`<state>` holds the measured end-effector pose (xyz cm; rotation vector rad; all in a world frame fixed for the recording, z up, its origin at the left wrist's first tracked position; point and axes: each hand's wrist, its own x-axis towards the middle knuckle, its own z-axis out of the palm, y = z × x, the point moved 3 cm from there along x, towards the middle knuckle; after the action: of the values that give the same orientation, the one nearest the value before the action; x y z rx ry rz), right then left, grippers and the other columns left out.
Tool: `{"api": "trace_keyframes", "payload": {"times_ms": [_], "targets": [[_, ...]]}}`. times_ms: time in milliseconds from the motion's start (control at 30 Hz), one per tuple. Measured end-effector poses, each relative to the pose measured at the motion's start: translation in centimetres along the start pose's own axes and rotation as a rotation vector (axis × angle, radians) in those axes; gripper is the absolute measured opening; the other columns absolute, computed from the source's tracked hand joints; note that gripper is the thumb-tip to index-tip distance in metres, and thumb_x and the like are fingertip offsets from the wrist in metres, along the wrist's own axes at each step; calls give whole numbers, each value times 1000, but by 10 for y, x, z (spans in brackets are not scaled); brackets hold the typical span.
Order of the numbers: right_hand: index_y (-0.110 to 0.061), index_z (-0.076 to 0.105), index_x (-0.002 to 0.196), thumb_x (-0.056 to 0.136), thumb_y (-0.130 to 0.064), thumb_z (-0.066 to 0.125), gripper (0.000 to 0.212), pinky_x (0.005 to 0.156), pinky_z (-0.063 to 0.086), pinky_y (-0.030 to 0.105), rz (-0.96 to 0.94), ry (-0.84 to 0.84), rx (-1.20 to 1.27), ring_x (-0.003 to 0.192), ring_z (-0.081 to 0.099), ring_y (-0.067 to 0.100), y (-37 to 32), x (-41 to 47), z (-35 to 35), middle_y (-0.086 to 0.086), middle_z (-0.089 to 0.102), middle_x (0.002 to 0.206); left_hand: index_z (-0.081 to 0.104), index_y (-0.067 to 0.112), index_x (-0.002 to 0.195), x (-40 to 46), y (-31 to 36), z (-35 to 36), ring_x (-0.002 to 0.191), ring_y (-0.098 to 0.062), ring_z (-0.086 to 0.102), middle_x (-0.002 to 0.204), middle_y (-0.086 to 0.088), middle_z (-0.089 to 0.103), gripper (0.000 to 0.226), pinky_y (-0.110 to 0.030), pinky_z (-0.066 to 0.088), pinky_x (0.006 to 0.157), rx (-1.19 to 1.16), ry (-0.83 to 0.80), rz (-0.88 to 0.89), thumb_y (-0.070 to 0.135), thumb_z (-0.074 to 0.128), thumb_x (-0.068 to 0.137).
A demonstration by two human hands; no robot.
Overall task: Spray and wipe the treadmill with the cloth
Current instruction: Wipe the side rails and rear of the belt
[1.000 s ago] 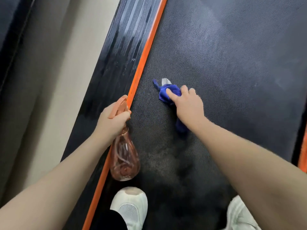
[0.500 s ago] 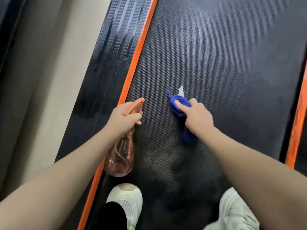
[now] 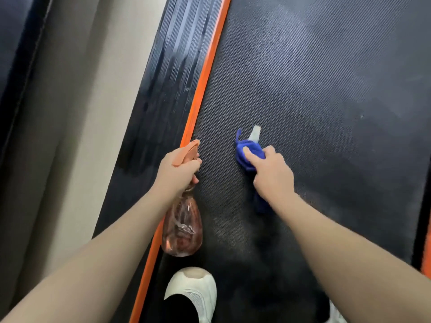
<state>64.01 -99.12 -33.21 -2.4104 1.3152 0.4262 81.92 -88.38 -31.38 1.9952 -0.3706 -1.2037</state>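
The treadmill's dark textured belt [image 3: 326,101] fills the right of the view, edged by an orange strip [image 3: 205,73] and a black ribbed side rail [image 3: 168,78]. My right hand [image 3: 271,173] presses a bunched blue cloth [image 3: 248,151] with a white tag flat onto the belt. My left hand [image 3: 178,169] grips the orange trigger head of a clear pinkish spray bottle [image 3: 183,227], which hangs down over the belt's left edge. A pale damp patch lies on the belt between and below my hands.
My white shoe [image 3: 193,292] stands on the belt at the bottom, and a second shoe [image 3: 334,314] shows at the lower right. Beige floor [image 3: 88,113] runs left of the rail, with another dark machine edge [image 3: 16,54] at the far left.
My right hand has slid the blue cloth a little along the belt. My left hand with the spray bottle has shifted right, from over the orange strip onto the belt's edge.
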Motion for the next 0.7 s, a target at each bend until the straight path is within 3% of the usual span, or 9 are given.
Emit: {"api": "trace_keyframes", "payload": {"times_ms": [67,167,267,333,400,533,600,633,700], "targets": [[-38,27,142,87,-16,50,63,77,45,36,-239,-95,-43,105,44,29,-29,-25,17,9,38,125,62,11,120,7,-1,-1,39,-8,51,91,-3,65,43,-20,44,49,-1,25,-21,1,52,80],[-36,34,141,88,-16,48,59,72,44,37,-448,-113,-95,100,47,32,-23,-17,14,13,43,125,64,19,115,7,4,1,49,-10,56,89,-3,65,44,-22,45,53,7,33,-11,10,54,73],[-38,36,139,90,-18,47,54,75,44,40,-240,18,-139,103,47,33,-1,25,-8,13,42,126,67,31,98,4,6,6,75,-17,58,89,-10,67,34,-30,46,67,16,-12,32,15,59,70],[-38,34,140,92,-19,47,54,78,45,41,17,75,-60,107,45,32,10,44,-18,12,40,128,68,35,78,2,6,9,79,-17,57,89,-21,69,24,-36,48,74,63,-48,55,32,59,56],[-35,33,141,92,-21,48,53,76,46,41,80,59,-40,105,47,32,3,36,-11,12,40,127,66,33,76,0,1,14,80,-17,58,92,-25,68,28,-44,51,82,115,-54,61,39,54,51],[-32,59,122,76,-20,47,49,46,45,31,-339,63,-64,69,55,27,-24,-32,29,9,59,97,64,35,79,-3,9,19,80,-15,58,93,-21,70,23,-34,49,82,155,-35,91,26,52,61],[-38,61,119,73,-27,44,50,43,42,25,-558,36,-182,66,55,22,-13,-35,37,4,62,95,64,43,87,-2,14,25,80,-16,59,93,-15,71,35,-35,49,82,181,-77,124,23,51,62],[-40,61,119,74,-29,41,50,43,41,23,-583,60,-221,68,56,21,-5,-28,32,3,62,96,64,41,89,-2,14,28,76,-17,58,93,-15,71,36,-35,49,78,200,-99,130,23,51,62],[-41,55,125,80,-28,30,52,50,46,28,-394,94,-188,78,57,26,12,-8,10,7,59,106,65,33,83,-4,14,38,65,-18,53,91,-18,70,27,-33,46,64,170,-124,116,23,52,61]]}}
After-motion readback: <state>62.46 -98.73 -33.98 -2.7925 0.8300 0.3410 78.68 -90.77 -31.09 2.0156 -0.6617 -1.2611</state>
